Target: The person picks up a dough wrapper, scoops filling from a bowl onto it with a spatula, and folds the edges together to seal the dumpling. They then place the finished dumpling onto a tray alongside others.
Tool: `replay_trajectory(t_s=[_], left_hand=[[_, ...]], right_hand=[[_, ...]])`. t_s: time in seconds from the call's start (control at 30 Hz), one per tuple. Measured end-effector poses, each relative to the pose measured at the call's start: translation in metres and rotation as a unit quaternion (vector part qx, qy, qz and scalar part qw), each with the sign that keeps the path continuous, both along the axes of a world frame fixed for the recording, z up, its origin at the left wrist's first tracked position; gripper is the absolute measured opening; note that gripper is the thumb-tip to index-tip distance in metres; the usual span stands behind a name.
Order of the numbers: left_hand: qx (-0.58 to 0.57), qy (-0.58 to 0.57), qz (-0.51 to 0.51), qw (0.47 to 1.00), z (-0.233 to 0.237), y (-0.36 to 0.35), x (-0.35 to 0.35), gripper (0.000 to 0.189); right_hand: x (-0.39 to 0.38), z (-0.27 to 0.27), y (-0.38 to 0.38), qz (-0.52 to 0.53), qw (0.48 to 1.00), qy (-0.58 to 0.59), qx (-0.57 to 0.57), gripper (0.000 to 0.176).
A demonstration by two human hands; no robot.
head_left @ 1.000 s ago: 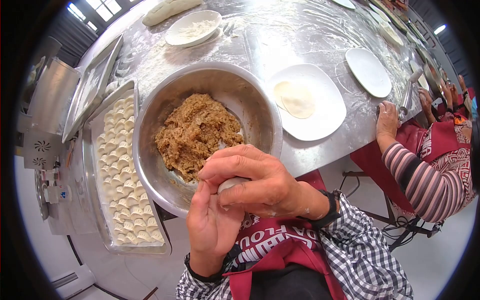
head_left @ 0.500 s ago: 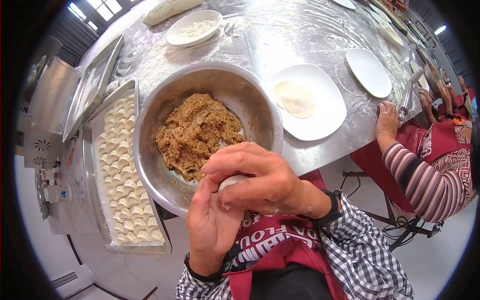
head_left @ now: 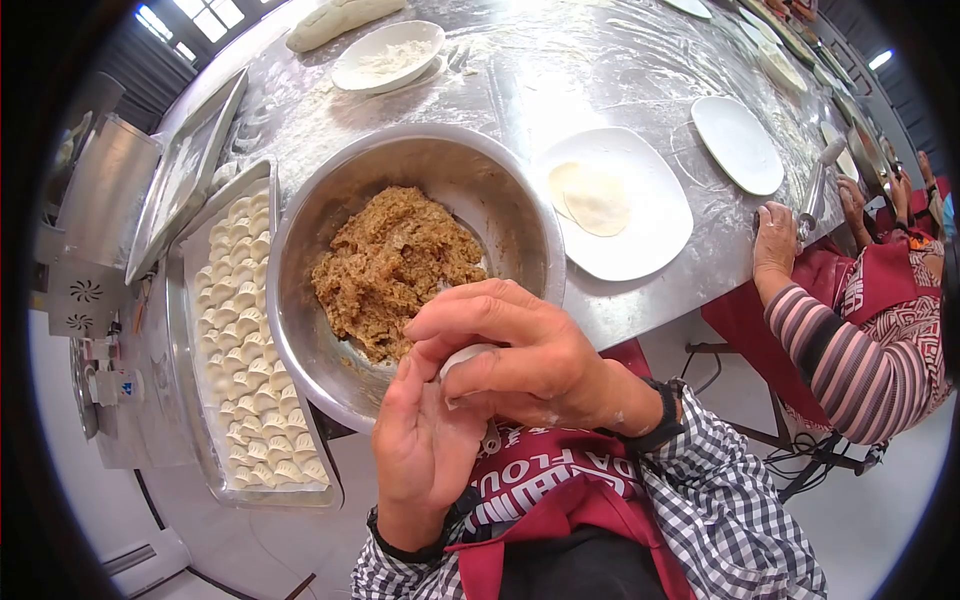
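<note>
A pale dumpling shows in part between my two hands, just over the near rim of the metal bowl. My left hand cups it from below and the left. From above, my right hand curls its fingers and thumb around it. Most of the dumpling is hidden by my fingers. Brown minced filling lies in the bowl, beyond my hands. To the bowl's right, round dough wrappers rest overlapping on a white plate.
Rows of pleated dumplings fill a lined metal tray at the left. A floury plate and a dough roll lie at the back. Another person's hand rests on the table edge near a rolling pin.
My right hand's fingers have shifted slightly around the dumpling. The bowl, plate and tray stay where they were.
</note>
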State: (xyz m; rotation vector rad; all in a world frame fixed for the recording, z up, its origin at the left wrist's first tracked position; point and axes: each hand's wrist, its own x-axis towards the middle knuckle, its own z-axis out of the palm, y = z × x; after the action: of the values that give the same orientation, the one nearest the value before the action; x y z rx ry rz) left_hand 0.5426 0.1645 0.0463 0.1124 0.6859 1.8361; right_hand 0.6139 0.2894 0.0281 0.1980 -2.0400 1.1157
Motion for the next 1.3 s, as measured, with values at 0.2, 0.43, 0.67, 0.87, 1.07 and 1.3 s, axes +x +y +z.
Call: replay_trajectory(t_s=[0.2,0.43,0.67,0.87,1.07,1.3], left_hand=[[-0.002,0.002,-0.006,1.0,-0.002,-0.001,-0.002,0.047],[-0.032,0.007,-0.004,0.999,0.006,0.001,0.0,0.046],[-0.001,0.045,-0.045,0.998,0.001,-0.001,-0.004,0.051],[-0.006,0.058,-0.036,0.998,0.003,-0.002,-0.003,0.048],[-0.04,0.085,-0.037,0.995,0.004,-0.005,-0.004,0.048],[-0.032,0.087,-0.058,0.994,0.008,-0.003,-0.003,0.05]], right_hand=[[0.0,0.001,0.0,0.0,1.0,-0.011,-0.012,0.016],[0.0,0.004,0.006,-0.004,0.998,0.012,0.062,0.017],[0.001,0.011,0.0,-0.03,0.999,-0.024,0.022,0.018],[0.003,0.009,0.007,0.014,0.999,-0.029,0.039,0.017],[0.005,0.012,-0.002,0.024,0.998,-0.057,-0.008,0.016],[0.009,0.007,0.005,0.056,0.997,-0.049,-0.005,0.016]])
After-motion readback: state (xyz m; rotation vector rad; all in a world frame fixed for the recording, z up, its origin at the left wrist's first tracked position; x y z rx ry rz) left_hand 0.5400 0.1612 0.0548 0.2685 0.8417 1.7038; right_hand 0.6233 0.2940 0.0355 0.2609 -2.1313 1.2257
